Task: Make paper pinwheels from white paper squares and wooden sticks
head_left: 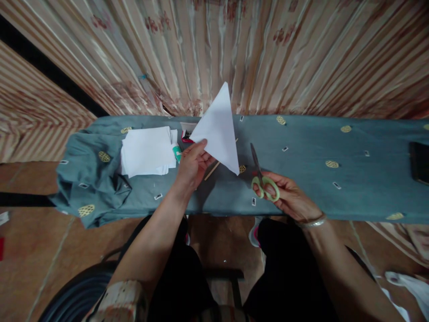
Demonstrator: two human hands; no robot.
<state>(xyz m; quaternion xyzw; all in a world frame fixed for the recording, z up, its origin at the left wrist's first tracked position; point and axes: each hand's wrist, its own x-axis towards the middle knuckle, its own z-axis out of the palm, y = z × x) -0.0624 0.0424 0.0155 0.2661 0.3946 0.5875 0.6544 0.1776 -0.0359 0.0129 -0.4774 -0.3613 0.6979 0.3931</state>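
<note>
Between the thumb and fingers of my left hand [197, 163] is a white sheet of paper folded into a triangle [219, 127], lifted above the table with one point upward. My right hand [291, 194] grips a pair of scissors [264, 185] by its pale green handles. The dark blades point up and away, appear closed together, and are apart from the paper. Under the raised paper, a thin wooden stick [212, 171] lies partly hidden. Left of my left hand sits a stack of white paper [147, 152], with a green and white tube [177, 153] at its right edge.
A green-blue cloth with yellow prints [308, 179] covers the long narrow table. Behind the paper lies a small red and black packet [187, 136], partly covered. A dark flat object [418, 162] rests at the far right. Pleated curtains [261, 58] hang along the back edge.
</note>
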